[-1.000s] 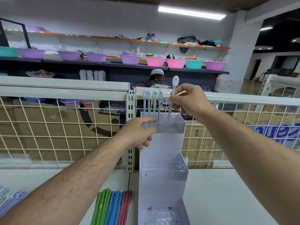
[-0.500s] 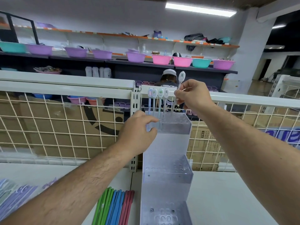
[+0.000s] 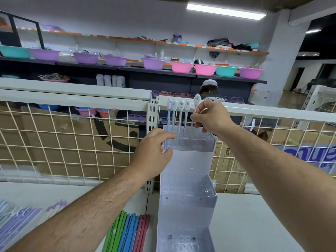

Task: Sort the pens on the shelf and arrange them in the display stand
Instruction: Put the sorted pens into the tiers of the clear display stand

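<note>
Clear acrylic makes up the display stand [image 3: 189, 166], a three-tiered rack that stands on the white shelf [image 3: 254, 215] against a cream wire grid [image 3: 72, 142]. Four pens [image 3: 177, 117] stand in the holes of its top tier, side by side along the left part of the back row. Their long axes are close to vertical and their oval decorated tops point up. The right hand [image 3: 211, 115] pinches a fifth pen [image 3: 196, 104] between thumb and fingertips, partway down its thin barrel. This pen is also nearly upright, its top leaning a little to the right, and its lower end reaches down to the top tier just right of the other four. Whether the tip already sits in a hole cannot be told. The left hand [image 3: 154, 151] grips the left front corner of the top tier, the index finger laid along its upper edge and the thumb curled beneath. The two lower tiers show rows of holes. Left of the stand's foot, loose pens [image 3: 127, 231] in green, blue and red lie flat on the shelf, packed side by side, their long axes running away from the viewer with a slight lean to the right
</note>
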`<state>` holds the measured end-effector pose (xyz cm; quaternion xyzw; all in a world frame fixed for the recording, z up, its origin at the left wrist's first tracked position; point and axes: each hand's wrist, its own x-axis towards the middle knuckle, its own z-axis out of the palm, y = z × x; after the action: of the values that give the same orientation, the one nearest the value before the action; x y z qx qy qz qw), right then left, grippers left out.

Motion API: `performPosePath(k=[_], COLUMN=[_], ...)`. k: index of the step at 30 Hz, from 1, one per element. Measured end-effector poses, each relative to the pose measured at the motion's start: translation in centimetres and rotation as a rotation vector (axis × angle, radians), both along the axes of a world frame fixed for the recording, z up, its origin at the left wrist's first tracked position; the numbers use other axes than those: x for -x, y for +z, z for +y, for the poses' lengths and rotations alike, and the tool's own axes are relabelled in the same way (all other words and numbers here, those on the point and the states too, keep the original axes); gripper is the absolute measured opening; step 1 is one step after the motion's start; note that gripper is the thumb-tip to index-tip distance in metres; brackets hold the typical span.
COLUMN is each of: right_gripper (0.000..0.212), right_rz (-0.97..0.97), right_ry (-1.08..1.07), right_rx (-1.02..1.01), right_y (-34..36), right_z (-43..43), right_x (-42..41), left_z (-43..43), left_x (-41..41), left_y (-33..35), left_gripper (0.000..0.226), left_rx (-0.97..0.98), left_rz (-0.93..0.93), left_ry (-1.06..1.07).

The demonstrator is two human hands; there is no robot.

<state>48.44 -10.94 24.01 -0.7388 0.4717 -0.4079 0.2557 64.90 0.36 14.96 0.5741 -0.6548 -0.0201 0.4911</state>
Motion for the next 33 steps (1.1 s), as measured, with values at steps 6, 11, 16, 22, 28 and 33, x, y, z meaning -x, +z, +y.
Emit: performPosePath(k=[6,11,16,22,28,33], right_gripper=[0.011,0.013,0.015,0.016,0.018,0.018], right_rz=[0.069,0.067,0.066,0.093,0.084,0.152], right_ry=[0.021,0.01,0.004,-0.032,-0.107,-0.207], right_rx=[-0.027,-0.042,-0.039,-0.033,0.037,0.167], right_y=[-1.0,-1.1,-1.3,-1.1,-1.4,-2.5], right_z=[-0.1,-0.3,-0.3,0.2,1.5,4.3], right_x=[0.0,0.1,0.1,0.0,0.7,1.6], left_z=[0.0,0.0,0.0,0.1,-0.1,0.3], left_x=[-0.1,-0.2,-0.3,-0.4,-0.9,-1.3], left_y=[0.2,0.2,0.2,0.2,0.0,-0.4], left_gripper=[0.043,0.042,0.042,0.043,0.045,0.054], left_rx=[-0.027,-0.046,-0.057,-0.07,-0.082,-0.133], left_rz=[0.003,0.019,0.019,-0.003,-0.034,-0.064], left_ry=[-0.007,-0.013,-0.022,-0.027,-0.042,-0.081])
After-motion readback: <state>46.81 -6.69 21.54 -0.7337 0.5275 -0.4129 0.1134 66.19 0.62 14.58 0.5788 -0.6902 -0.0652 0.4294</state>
